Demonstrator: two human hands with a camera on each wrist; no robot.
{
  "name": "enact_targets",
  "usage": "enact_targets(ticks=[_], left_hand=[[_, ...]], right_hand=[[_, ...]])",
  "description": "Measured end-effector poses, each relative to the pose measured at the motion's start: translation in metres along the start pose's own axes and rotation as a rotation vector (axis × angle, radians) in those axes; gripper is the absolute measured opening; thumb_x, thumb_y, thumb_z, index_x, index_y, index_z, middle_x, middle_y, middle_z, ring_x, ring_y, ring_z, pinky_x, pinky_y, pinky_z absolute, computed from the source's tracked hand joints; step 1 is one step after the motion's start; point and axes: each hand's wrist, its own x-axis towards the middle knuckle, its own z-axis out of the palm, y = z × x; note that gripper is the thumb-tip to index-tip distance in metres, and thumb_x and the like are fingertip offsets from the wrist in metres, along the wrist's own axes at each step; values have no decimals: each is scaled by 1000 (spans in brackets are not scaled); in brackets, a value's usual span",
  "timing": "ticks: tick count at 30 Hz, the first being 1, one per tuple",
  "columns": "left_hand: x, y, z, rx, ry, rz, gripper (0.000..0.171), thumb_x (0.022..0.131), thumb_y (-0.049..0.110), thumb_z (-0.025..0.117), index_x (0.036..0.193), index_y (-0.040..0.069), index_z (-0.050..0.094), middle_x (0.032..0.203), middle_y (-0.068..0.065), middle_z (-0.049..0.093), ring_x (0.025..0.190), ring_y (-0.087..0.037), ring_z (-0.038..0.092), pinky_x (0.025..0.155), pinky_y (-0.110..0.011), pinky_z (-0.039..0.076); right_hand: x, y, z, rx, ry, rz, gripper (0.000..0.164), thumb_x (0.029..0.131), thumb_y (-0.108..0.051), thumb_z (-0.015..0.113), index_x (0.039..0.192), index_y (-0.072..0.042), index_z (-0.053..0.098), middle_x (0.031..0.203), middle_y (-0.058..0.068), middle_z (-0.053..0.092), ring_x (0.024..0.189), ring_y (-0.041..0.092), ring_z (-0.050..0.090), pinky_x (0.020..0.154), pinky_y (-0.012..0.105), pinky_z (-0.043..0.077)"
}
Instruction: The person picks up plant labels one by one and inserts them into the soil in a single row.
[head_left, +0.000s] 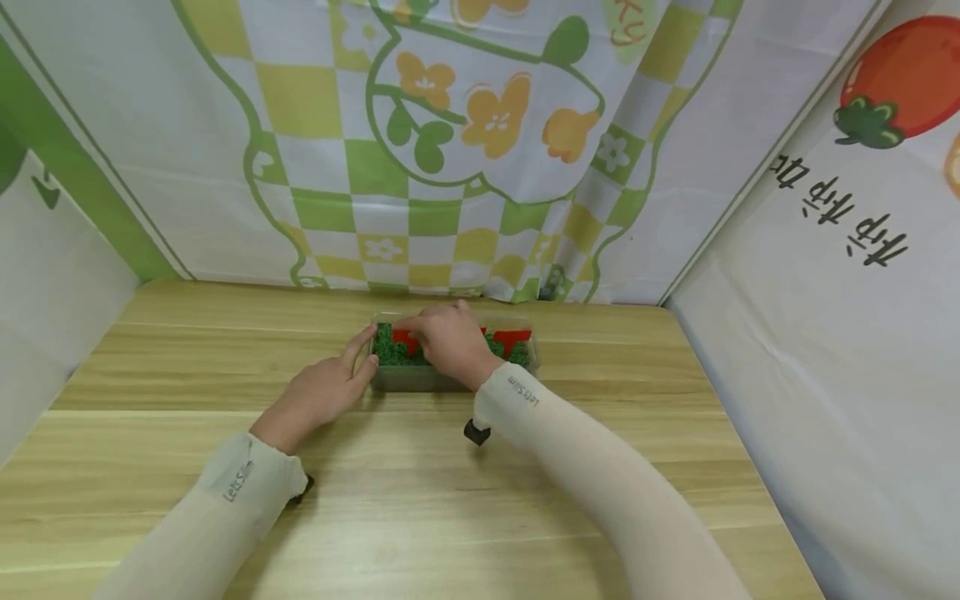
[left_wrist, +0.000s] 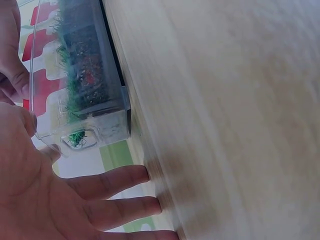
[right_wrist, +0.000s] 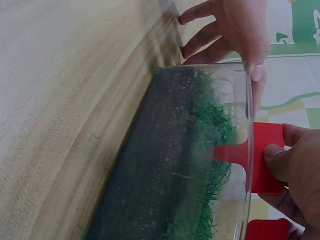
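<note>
A clear plastic box (head_left: 420, 380) near the back of the table holds dark soil (right_wrist: 150, 125) and green artificial grass (right_wrist: 212, 117). Red T-shaped plastic markers (head_left: 513, 340) stand in the grass. My right hand (head_left: 455, 342) reaches over the box and pinches the leftmost red marker (right_wrist: 261, 176) between thumb and fingers; its narrow stem runs down into the grass. At the box's left end, my left hand (head_left: 322, 390) touches the rim with thumb and index finger. Its other fingers (left_wrist: 120, 180) stretch down to the table. Part of the marker row is hidden behind my right hand.
The wooden table (head_left: 390, 517) ends at a patterned curtain (head_left: 480, 150) just behind the box. White printed cloth walls (head_left: 810, 333) border both sides. Each cuff has a dark wrist device (head_left: 476, 432) beneath it.
</note>
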Motion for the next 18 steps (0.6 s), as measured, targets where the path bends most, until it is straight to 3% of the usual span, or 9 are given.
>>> enact_targets(ticks=[3,8,12,18], left_hand=[[0,0,0,4,-5,1,67,106,57,14,162,28,-9,117,-30,68,88,-41,70,84,-63,51],[0,1,1,5,0,1,66,106,57,14,162,29,-9,120,-31,66,93,-45,69,87,-65,49],[0,2,1,2,2,1,66,106,57,13,162,29,-9,120,-30,67,94,-45,69,88,-65,49],[0,0,2,1,3,2,66,106,57,14,162,29,-8,117,-26,69,91,-42,70,88,-65,49]], right_hand=[[-1,-1,1,0,5,0,39,101,-15,60,132,-38,66,101,-12,74,90,8,68,95,45,45],[-2,-1,0,4,0,-4,37,102,-17,60,132,-39,66,106,-12,75,93,8,67,86,39,42],[-4,1,0,4,5,-8,38,101,-21,61,134,-39,64,107,-11,74,93,8,67,92,42,44],[-9,6,-9,32,68,-48,38,100,-31,62,138,-37,61,107,-12,72,93,8,66,82,33,40]])
